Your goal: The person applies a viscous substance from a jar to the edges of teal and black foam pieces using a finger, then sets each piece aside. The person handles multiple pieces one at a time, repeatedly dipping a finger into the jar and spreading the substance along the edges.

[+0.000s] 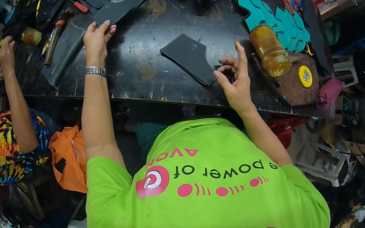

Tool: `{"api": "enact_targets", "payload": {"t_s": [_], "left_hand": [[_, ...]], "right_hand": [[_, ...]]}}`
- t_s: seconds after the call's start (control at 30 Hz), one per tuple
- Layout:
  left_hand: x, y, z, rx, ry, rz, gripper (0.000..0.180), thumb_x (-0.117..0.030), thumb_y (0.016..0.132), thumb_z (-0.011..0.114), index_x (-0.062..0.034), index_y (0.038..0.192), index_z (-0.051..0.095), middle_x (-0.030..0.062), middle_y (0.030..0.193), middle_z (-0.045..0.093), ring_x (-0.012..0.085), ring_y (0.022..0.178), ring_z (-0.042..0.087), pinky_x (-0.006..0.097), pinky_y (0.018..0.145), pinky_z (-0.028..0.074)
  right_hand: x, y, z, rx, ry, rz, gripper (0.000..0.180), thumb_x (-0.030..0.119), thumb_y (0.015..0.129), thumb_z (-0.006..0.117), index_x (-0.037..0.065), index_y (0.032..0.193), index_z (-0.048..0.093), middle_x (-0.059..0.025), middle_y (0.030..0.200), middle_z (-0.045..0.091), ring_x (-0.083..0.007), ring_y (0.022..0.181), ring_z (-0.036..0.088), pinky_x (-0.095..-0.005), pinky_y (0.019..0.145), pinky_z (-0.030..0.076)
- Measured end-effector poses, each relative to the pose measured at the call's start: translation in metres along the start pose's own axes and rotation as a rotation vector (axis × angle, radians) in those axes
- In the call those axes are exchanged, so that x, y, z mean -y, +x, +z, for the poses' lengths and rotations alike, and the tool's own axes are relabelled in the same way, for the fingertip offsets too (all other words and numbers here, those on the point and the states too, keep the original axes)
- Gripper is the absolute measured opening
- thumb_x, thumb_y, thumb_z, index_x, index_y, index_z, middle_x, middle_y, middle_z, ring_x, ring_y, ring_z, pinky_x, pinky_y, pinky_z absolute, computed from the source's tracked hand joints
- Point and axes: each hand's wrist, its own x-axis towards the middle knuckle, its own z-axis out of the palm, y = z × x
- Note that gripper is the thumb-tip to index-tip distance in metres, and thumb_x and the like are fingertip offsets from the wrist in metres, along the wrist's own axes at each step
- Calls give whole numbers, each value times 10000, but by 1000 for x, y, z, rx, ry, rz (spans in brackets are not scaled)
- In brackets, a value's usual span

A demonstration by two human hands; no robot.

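My left hand (99,41), with a metal watch at the wrist, reaches to the far left of the table. Its fingers are apart, and their tips meet the near edge of a dark grey cut sheet piece (120,8); whether they press on it is unclear. A longer grey piece (65,54) lies left of that hand. Nearer the middle, a small stack of dark grey cut pieces (188,58) rests flat, with a faint mark on top. Beside its right corner is my right hand (237,84), fingers spread and holding nothing.
Teal cut pieces (268,20) lie overlapped at the right. A jar of amber liquid (270,49) and a yellow lid (305,76) are near a brown board (297,88). At left are a hammer (54,41), a small can (31,36) and another person's arm (17,99).
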Motion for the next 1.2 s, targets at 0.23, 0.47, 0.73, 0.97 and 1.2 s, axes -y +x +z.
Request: {"api": "enact_targets", "payload": {"t_s": [0.23,0.47,0.73,0.97,1.2], "left_hand": [[12,12,9,-85,95,-6,707,-25,913,697,190,1438,276,209,1056,657,241,862,726,279,738,632],[8,7,15,-83,180,0,788,-58,908,726,168,1478,231,208,1059,652,233,853,722,275,728,626],[10,12,19,-94,23,37,672,-104,890,768,73,1413,387,139,1019,659,183,805,701,252,675,600],[17,27,23,-281,194,107,566,-84,844,793,-6,1314,487,127,906,686,153,662,680,242,536,555],[12,15,38,-312,401,139,690,-222,868,777,10,1404,408,132,866,696,186,654,702,289,575,564]], "right_hand": [[-8,-2,-1,49,-57,-34,911,-60,824,684,118,1587,218,-124,1097,577,-149,883,590,-298,859,490],[-5,-4,0,37,-35,-32,909,-73,824,673,120,1588,218,-117,1081,580,-148,876,586,-295,852,488],[-6,-4,0,34,-43,-44,909,-64,829,674,120,1589,211,-120,1073,582,-149,871,589,-297,851,489],[-6,-4,0,27,-29,-34,904,-57,832,672,122,1590,214,-123,1066,587,-150,866,593,-298,844,493],[-4,-3,0,33,-25,-30,899,-67,836,662,124,1591,212,-123,1050,593,-144,859,589,-293,833,493]]}}
